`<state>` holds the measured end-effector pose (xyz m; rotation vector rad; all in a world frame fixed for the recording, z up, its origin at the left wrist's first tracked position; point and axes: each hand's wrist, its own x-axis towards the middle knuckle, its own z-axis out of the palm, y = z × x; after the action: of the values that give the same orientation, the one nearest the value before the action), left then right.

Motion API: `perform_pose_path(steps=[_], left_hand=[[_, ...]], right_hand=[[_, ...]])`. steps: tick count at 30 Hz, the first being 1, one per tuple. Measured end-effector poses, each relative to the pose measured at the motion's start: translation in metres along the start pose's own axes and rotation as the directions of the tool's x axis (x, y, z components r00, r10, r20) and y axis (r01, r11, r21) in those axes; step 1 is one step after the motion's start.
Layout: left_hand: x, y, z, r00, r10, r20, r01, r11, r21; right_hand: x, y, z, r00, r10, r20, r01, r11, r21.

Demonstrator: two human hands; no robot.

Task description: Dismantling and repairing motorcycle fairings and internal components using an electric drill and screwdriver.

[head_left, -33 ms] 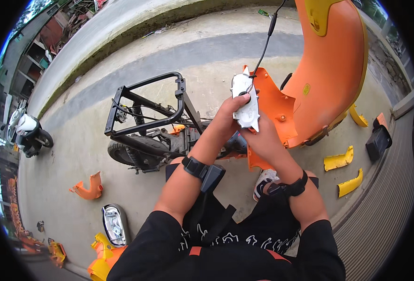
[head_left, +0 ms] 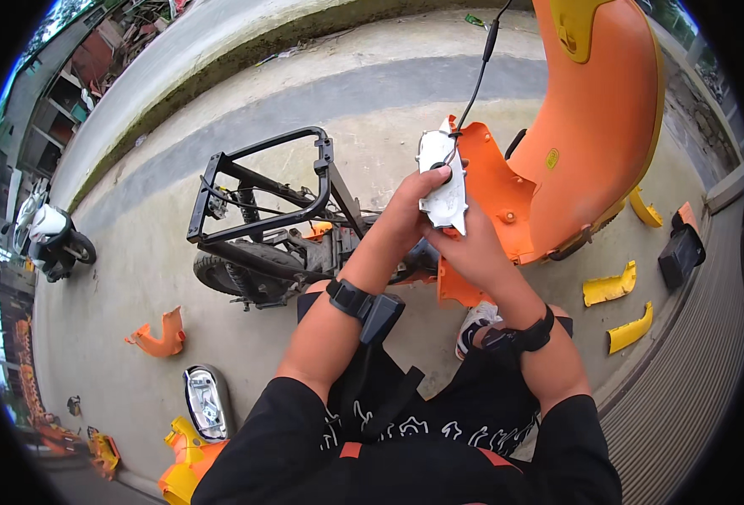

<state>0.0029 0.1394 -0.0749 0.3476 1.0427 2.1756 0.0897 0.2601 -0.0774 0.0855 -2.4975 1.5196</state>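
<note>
Clearly, both hands are closed around one thing, a flat white part [head_left: 450,194] with spiky edges, held up in front of the person, its long side nearly upright. The left hand [head_left: 411,200] grips it from the left, thumb laid across its face just beside a dark round opening; the right hand [head_left: 471,244] holds it at the lower right, most of its fingers hidden behind, so how tightly they press I cannot tell. From the part's upper end a thin black cable [head_left: 476,82] runs up past the top of the view. Just beyond, to the right, stands a large curved orange panel [head_left: 595,139] edged in yellow. To the left is a stripped motorbike with a bare black tube frame [head_left: 279,225] and a rear wheel [head_left: 215,273] below it. Farther right, two yellow strips [head_left: 609,289] lie on the concrete near a black box [head_left: 677,259]. At lower left lie a curved orange piece [head_left: 164,340] and an oval silver-lined part [head_left: 207,404]; well apart, at far left, stands a white and black scooter [head_left: 50,225].
</note>
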Motion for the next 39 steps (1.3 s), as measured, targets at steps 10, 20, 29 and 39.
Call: perform_pose_path(steps=[10, 20, 29, 39], left_hand=[[-0.005, 0.001, 0.01, 0.991, 0.01, -0.131, 0.008, 0.99, 0.141], [0.002, -0.02, 0.021, 0.997, 0.072, 0.001, -0.071, 0.981, 0.183], [-0.011, 0.0, 0.011, 0.995, -0.025, 0.096, -0.026, 0.867, 0.497], [-0.017, 0.007, 0.017, 0.997, -0.039, -0.066, 0.056, 0.955, 0.292]], right_hand=[[0.0, -0.003, -0.014, 0.973, -0.045, 0.225, -0.137, 0.674, 0.726], [0.007, -0.009, -0.021, 0.967, 0.253, 0.024, -0.139, 0.451, 0.882], [0.009, 0.005, -0.028, 0.971, 0.186, 0.152, -0.208, 0.337, 0.918], [0.017, -0.007, -0.057, 0.971, 0.226, 0.073, -0.195, 0.583, 0.789]])
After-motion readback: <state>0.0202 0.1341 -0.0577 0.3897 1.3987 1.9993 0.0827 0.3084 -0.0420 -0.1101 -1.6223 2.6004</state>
